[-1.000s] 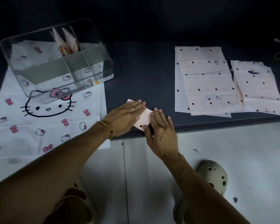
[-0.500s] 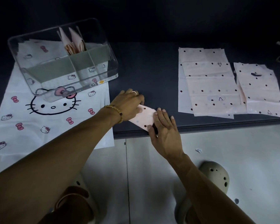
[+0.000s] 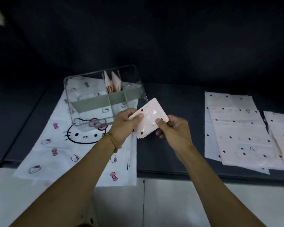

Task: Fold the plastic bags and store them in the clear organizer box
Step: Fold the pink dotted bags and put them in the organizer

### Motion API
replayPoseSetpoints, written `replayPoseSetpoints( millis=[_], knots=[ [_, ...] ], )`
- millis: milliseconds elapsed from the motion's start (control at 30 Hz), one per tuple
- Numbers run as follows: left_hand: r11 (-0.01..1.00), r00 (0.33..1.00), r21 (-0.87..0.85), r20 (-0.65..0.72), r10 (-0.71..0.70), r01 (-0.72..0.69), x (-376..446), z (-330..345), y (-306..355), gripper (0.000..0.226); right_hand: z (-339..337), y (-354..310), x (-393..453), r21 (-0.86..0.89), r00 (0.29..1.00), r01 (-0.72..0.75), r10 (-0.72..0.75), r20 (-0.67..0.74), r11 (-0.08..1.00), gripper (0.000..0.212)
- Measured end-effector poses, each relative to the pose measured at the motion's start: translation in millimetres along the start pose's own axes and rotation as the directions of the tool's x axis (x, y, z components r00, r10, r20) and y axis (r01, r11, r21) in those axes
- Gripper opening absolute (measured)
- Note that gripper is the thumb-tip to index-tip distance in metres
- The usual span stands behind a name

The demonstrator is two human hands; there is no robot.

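Both hands, left [image 3: 125, 123] and right [image 3: 172, 130], pinch the folded bag [image 3: 150, 119] just right of the box [image 3: 105, 95]; keep folds tight, insert upright beside stored bags [image 3: 113, 82].

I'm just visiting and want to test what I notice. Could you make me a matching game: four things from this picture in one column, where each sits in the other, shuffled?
Things:
1. folded dotted bag
2. clear organizer box
3. flat dotted bags
4. cat-print bag

Places:
A. spread under the box, at the left
B. pinched between the left hand and the right hand, off the table
C. stacked on the dark surface, at the right
D. standing on the cat-print bag, folded bags inside

Pairs: 1-B, 2-D, 3-C, 4-A
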State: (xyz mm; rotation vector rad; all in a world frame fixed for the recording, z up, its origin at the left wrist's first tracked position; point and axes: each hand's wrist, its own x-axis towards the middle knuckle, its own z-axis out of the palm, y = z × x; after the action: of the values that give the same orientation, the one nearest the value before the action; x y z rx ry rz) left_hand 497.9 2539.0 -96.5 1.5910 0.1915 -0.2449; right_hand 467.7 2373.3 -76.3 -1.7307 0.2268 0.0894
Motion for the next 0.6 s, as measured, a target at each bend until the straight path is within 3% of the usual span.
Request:
replayPoseSetpoints(
  millis=[100,233,300,400,467,533,600],
  knots=[
    [0.996,0.965,0.055,-0.252,0.078,-0.066,20,-13,12,0.018,18,-16,26,-0.039,0.998,0.049,-0.051,-0.036,0.998,0.014],
    [0.950,0.764,0.282,-0.580,0.282,-0.136,56,-39,28,0.014,38,-28,60,-0.082,0.987,0.111,-0.120,-0.111,0.990,0.014],
    [0.903,0.705,0.424,-0.619,0.346,-0.071,75,-48,28,0.036,46,-31,73,-0.098,0.976,0.119,-0.134,-0.170,0.988,0.016],
    [0.860,0.759,0.508,-0.578,0.300,0.047,100,-47,31,0.082,53,-32,87,-0.148,0.957,0.127,-0.161,-0.243,0.981,0.016],
    [0.818,0.793,0.553,-0.564,0.229,0.157,114,-43,37,0.097,56,-33,93,-0.214,0.942,0.140,-0.197,-0.272,0.967,0.017],
    [0.759,0.791,0.605,-0.576,0.208,0.241,124,-42,42,0.091,57,-34,97,-0.262,0.931,0.157,-0.232,-0.282,0.952,0.018],
    [0.767,0.780,0.608,-0.576,0.246,0.207,126,-46,42,0.065,58,-35,98,-0.285,0.926,0.180,-0.260,-0.275,0.942,0.019]
  ],
)
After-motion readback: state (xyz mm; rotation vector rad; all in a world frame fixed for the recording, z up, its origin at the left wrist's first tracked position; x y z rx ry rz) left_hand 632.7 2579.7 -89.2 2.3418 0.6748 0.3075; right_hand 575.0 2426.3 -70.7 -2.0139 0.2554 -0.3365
